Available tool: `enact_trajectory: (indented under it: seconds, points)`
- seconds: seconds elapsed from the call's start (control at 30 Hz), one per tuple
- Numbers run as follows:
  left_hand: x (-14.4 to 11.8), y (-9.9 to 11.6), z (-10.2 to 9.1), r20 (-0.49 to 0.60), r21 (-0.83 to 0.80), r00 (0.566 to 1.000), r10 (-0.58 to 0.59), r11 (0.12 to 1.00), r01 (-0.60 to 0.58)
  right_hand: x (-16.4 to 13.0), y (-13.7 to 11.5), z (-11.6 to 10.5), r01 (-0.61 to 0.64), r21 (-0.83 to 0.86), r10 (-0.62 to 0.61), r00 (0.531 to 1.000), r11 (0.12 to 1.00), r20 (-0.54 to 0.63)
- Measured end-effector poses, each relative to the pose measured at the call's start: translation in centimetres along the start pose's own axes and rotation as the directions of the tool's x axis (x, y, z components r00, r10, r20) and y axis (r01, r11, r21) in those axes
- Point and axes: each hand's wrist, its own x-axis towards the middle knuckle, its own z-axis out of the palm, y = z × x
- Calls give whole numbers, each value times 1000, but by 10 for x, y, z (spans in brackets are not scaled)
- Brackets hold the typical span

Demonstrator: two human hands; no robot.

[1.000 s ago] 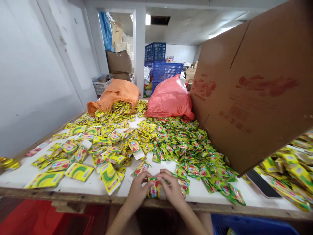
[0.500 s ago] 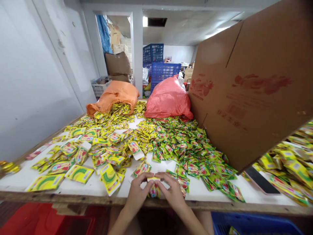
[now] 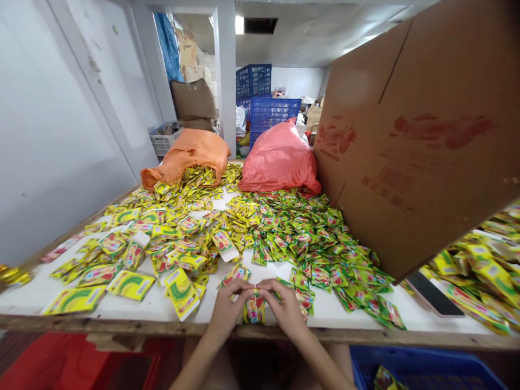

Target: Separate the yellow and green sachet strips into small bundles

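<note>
At the table's front edge a small yellow packet (image 3: 254,310) with red and green print stands upright between my hands. My left hand (image 3: 228,304) pinches its top edge between thumb and fingers. From the other side my right hand (image 3: 283,307) pinches the same edge, the fingertips of both hands nearly meeting. Just behind my left hand lies another yellow packet (image 3: 236,274). Small green sachets (image 3: 303,280) lie behind and beside my right hand. To the left, a larger yellow packet (image 3: 179,292) lies flat.
A heap of green sachets (image 3: 292,227) spreads across the table (image 3: 122,307), with yellow packets (image 3: 134,216) at left. Behind are an orange sack (image 3: 195,146) and a red sack (image 3: 280,157). A large cardboard box (image 3: 406,135) leans at right, near a phone (image 3: 434,293). Below is a blue crate (image 3: 430,363).
My fingertips have come closer together along the packet's top edge, and more of its printed front shows below them. The view has tilted slightly.
</note>
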Motion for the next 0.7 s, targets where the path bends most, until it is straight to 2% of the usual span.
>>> enact_trajectory:
  seconds: [0.13,0.2,0.23,0.3,0.37,0.43,0.47,0.5,0.53,0.57,0.63,0.7]
  points:
    - [-8,-5,-2,42,29,995,95,995,-96,-7,5,14,1,26,0,1000,1000,-23]
    - [-9,-5,-7,80,109,991,109,987,-117,-10,1,5,18,-2,-18,999,1000,-28]
    - [-8,-5,-10,76,172,991,113,977,-124,-13,-3,-8,25,-42,-27,999,999,-47]
    - [-5,-8,-17,12,334,993,119,935,-116,-21,-10,-52,15,-197,-37,994,980,-107]
    - [0,-15,-22,-63,501,994,94,864,-50,-33,-15,-110,-42,-414,-24,988,909,-153]
    - [4,-21,-22,-73,619,997,14,784,34,-40,-17,-159,-64,-578,-3,994,813,-114]
    - [5,-22,-20,-61,653,998,-30,755,63,-40,-17,-172,-66,-615,1,994,786,-105]
    - [6,-21,-17,-44,671,997,-60,738,74,-37,-16,-176,-62,-619,-4,994,783,-105]
    - [6,-17,-15,-16,674,998,-68,736,61,-33,-15,-170,-62,-594,-9,993,802,-115]
    - [5,-11,-13,28,664,998,-54,747,22,-26,-13,-155,-67,-539,-6,991,840,-132]
    - [1,4,-13,160,609,987,18,785,-113,-9,-7,-106,-116,-355,70,988,928,-140]
    - [-6,18,-18,293,524,951,98,816,-245,8,1,-51,-181,-81,179,983,980,-35]
